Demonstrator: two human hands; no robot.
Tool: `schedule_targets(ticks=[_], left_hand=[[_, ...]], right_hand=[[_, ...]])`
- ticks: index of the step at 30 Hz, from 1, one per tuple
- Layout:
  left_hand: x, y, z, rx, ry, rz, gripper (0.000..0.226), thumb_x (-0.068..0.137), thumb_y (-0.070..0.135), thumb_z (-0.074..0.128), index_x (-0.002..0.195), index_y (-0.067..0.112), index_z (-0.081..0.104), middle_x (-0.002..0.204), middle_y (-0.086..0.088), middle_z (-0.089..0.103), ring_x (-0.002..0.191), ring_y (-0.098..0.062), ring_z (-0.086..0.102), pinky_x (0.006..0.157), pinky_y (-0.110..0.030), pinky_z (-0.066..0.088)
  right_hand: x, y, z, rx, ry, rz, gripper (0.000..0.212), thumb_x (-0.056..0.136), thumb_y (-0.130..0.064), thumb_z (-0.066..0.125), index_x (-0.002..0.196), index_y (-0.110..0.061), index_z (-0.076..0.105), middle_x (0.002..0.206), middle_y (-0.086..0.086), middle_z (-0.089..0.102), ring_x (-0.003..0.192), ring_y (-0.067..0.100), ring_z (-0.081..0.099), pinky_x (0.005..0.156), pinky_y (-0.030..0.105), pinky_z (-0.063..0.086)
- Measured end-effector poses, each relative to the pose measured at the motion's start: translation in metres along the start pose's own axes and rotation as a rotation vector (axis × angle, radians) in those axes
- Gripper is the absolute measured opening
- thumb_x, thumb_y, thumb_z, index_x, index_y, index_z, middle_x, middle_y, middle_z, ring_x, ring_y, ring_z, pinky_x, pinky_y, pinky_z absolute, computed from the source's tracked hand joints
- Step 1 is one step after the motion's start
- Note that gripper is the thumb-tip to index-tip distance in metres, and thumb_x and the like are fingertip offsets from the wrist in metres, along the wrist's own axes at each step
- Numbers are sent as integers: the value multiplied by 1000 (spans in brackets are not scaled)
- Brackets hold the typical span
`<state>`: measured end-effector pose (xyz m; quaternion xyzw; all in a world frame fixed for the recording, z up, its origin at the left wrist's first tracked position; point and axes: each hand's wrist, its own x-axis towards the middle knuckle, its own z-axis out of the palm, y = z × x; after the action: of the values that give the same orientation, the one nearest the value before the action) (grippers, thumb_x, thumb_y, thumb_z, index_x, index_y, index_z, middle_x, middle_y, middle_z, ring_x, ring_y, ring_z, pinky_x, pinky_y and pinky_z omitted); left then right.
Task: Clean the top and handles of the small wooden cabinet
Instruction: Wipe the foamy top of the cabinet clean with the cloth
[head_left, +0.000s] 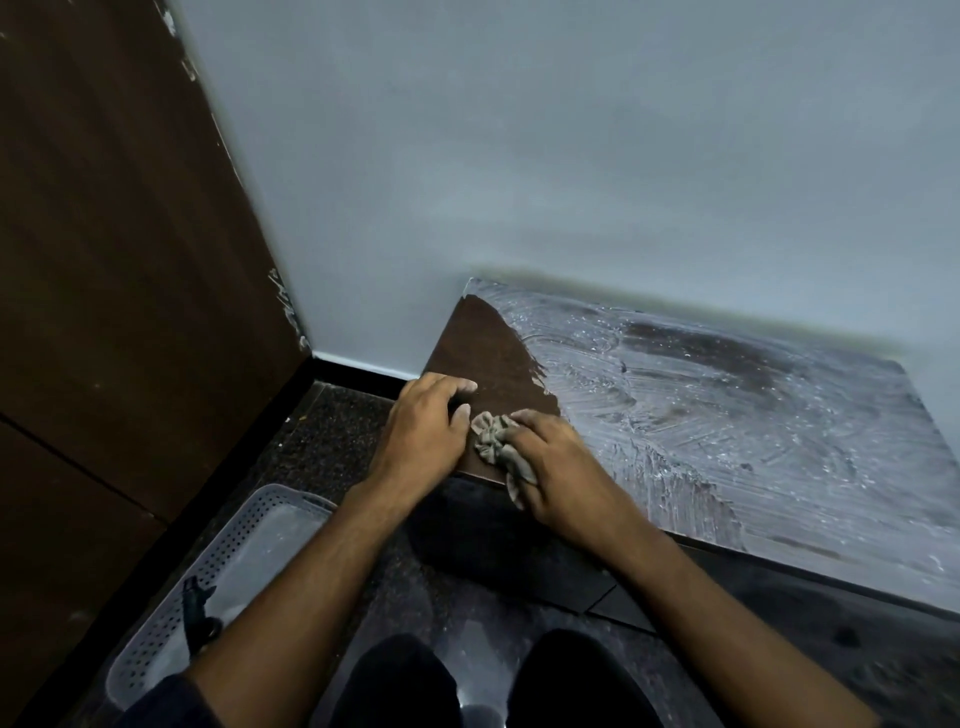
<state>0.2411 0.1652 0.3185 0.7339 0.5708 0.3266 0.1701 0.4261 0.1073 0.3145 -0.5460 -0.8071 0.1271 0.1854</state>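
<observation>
Right hand (558, 467) grips a crumpled cloth (496, 441) on the cabinet top (727, 415); left hand (428, 421) rests curled beside it.

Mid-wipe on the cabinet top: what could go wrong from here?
The cloth is a small wad gripped by the right hand; it may smear the white film over the cabinet top rather than lift it. The left hand rests on the wiped corner and could re-mark it.
</observation>
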Motion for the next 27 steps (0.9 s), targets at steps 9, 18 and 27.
schedule_targets(ticks=[9, 18, 27], left_hand=[[3, 1, -8, 56, 29, -86, 35, 87, 8, 60, 121, 12, 66, 121, -7, 64, 118, -25, 54, 105, -41, 42], [-1, -14, -10, 34, 32, -53, 29, 89, 11, 62, 118, 15, 68, 120, -2, 64, 114, -22, 55, 103, -37, 44], [3, -6, -16, 36, 96, -171, 32, 89, 7, 56, 119, 12, 66, 124, -6, 63, 120, -23, 55, 107, -37, 42]], right_hand=[[64, -31, 17, 32, 56, 93, 43, 100, -24, 50, 140, -8, 50, 156, 15, 32, 140, 33, 35, 118, 42, 30], [41, 6, 9, 5, -18, -13, 43, 97, -28, 48, 136, -10, 51, 146, 9, 45, 135, 25, 38, 117, 38, 34], [134, 0, 15, -55, 95, 139, 35, 98, -21, 52, 130, -7, 54, 140, 11, 50, 126, 31, 43, 111, 37, 34]])
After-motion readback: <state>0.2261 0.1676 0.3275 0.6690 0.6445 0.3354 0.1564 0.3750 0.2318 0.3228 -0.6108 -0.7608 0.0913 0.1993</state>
